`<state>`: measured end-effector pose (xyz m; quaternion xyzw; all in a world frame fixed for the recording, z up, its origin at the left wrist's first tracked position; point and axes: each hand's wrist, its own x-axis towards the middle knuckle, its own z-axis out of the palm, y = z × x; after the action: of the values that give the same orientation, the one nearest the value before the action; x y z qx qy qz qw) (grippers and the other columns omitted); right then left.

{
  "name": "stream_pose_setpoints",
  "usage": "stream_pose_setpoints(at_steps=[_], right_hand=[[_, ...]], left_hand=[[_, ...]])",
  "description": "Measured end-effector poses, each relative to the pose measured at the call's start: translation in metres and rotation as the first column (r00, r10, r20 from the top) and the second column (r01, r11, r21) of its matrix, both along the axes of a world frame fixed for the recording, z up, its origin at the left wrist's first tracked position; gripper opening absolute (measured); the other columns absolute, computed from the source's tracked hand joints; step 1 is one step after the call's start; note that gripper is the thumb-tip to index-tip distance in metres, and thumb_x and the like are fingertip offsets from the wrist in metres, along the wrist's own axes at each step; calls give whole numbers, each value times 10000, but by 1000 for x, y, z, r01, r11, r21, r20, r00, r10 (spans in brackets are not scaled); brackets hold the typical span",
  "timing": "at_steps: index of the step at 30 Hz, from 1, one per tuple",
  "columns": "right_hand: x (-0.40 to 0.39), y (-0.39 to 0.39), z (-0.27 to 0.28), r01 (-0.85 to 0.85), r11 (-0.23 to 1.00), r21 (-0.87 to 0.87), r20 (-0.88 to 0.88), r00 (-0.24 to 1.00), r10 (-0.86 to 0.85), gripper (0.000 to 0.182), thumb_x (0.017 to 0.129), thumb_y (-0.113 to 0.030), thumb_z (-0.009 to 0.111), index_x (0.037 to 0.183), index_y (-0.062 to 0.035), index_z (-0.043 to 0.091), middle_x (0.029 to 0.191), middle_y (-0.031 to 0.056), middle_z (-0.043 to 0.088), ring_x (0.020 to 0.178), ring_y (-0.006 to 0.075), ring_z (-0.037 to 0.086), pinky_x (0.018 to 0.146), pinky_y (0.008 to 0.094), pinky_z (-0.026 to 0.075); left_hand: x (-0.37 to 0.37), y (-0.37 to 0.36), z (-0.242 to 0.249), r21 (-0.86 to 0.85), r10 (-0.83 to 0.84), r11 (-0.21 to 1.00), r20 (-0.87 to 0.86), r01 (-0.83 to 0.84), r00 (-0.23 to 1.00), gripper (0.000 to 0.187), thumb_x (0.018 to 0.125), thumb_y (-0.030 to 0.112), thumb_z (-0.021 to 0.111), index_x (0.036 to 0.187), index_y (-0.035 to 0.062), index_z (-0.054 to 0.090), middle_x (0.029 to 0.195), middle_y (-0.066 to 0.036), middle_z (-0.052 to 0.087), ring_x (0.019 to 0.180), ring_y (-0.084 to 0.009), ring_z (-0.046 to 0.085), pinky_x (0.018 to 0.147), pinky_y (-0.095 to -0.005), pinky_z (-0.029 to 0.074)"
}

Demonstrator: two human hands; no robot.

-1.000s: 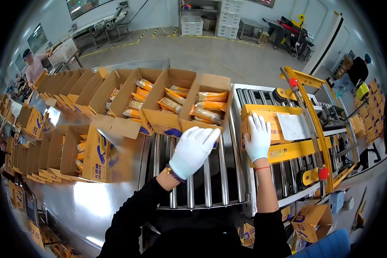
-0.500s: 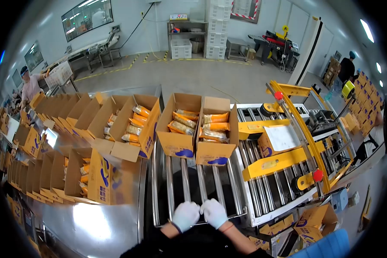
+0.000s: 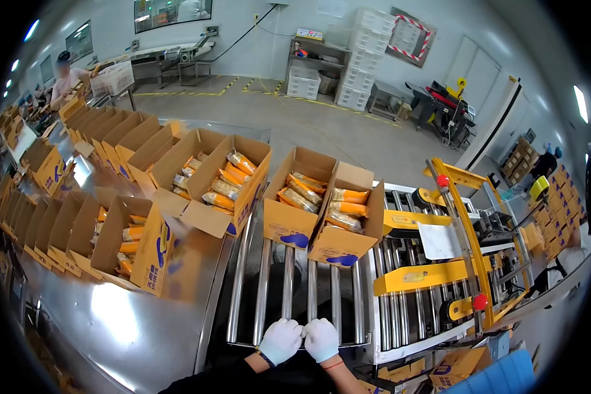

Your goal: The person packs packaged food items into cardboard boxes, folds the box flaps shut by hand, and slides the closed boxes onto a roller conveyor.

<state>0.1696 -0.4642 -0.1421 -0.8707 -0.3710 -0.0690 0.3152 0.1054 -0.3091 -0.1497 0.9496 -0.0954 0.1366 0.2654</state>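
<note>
White gloves cover both hands at the near end of the roller conveyor [image 3: 287,282]. My left hand [image 3: 281,341] has its fingers curled inward, and my right hand [image 3: 321,339] is curled beside it, the fingertips meeting. Whether anything small lies between them is hidden. Farther up the rollers, beyond the hands, two open cartons stand side by side: the left carton [image 3: 285,226] and the right carton [image 3: 335,244], both holding orange-and-clear packets. Another open carton [image 3: 251,190] of packets stands at the steel table's edge.
Rows of open cartons line the steel table [image 3: 111,322] at left. A yellow-framed machine [image 3: 420,277] with rollers adjoins the conveyor at right. A person [image 3: 65,82] stands at far left, another [image 3: 545,164] at far right. Cartons [image 3: 463,366] lie low at right.
The view has turned and tilted, shifting the scene. A carton seen inside the yellow machine no longer shows there; a white sheet remains. Both hands stay together at the conveyor's near end.
</note>
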Motion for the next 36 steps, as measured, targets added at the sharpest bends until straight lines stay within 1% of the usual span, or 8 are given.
stream_pose_setpoints(at_steps=[21, 24, 25, 26, 29, 33, 35, 36], right_hand=[[1, 0, 0, 7, 999, 42, 9, 1000, -8, 179, 706, 26, 620, 680, -151, 619, 738, 65, 588, 745, 301, 578, 674, 431, 480], [2, -1, -3, -5, 999, 46, 35, 999, 4, 171, 695, -8, 657, 689, -176, 622, 749, 57, 583, 741, 295, 575, 669, 434, 478], [2, 0, -2, -15, 997, 75, 40, 999, 12, 173, 691, -9, 658, 687, -179, 627, 747, 59, 581, 749, 297, 577, 675, 434, 481], [2, 0, -3, -15, 997, 70, 31, 999, 13, 173, 691, -8, 659, 687, -179, 629, 745, 60, 579, 752, 298, 577, 677, 436, 481], [2, 1, -1, -1, 999, 48, 15, 1000, 1, 171, 691, -2, 659, 693, -171, 633, 741, 65, 581, 749, 306, 572, 678, 451, 472], [5, 2, -1, -30, 986, 161, -122, 991, 50, 142, 750, 0, 661, 800, -131, 685, 841, 77, 664, 821, 315, 624, 748, 430, 513], [5, 25, 20, -2, 902, 432, -230, 967, 112, 228, 824, -111, 725, 1048, -69, 720, 1049, 148, 715, 1008, 359, 670, 918, 441, 537], [9, 35, 50, -107, 919, 379, -193, 962, 192, 396, 831, -202, 760, 1184, -46, 673, 1185, 184, 676, 1132, 379, 630, 1014, 465, 491]], left_hand=[[6, 26, 30, -186, -92, 978, 31, 96, 995, 102, 877, 172, 619, 826, 83, 620, 833, -99, 585, 830, -322, 596, 778, -439, 497], [-2, 113, 146, 294, 294, 914, -4, -280, 956, 103, 874, 100, 614, 967, 72, 648, 1020, -123, 665, 913, -332, 625, 829, -460, 498], [-19, 143, 131, 185, 469, 762, 502, -620, 727, 312, 849, 70, 641, 1158, 26, 638, 1119, -149, 656, 1007, -365, 619, 915, -488, 490], [-33, 164, 154, 173, 590, 577, 588, -798, 553, 487, 843, 78, 674, 1310, -21, 580, 1207, -171, 639, 1110, -403, 591, 1000, -519, 462], [-84, 260, 151, 347, 915, 296, 165, -890, 368, 460, 939, 207, 649, 1348, 4, 596, 1024, -204, 719, 999, -393, 672, 989, -511, 485], [-64, 259, 162, 413, 746, 578, 82, -704, 661, 295, 994, 321, 594, 878, 59, 663, 740, -206, 677, 734, -436, 680, 682, -539, 538], [-40, 220, 182, 183, 639, 765, -90, -618, 764, 278, 991, 312, 630, 969, 38, 669, 792, -211, 696, 773, -429, 697, 751, -481, 560], [-34, 200, 199, -281, 517, 792, -167, -543, 840, 258, 991, 276, 643, 1053, 27, 673, 848, -195, 710, 811, -410, 706, 813, -448, 557]])
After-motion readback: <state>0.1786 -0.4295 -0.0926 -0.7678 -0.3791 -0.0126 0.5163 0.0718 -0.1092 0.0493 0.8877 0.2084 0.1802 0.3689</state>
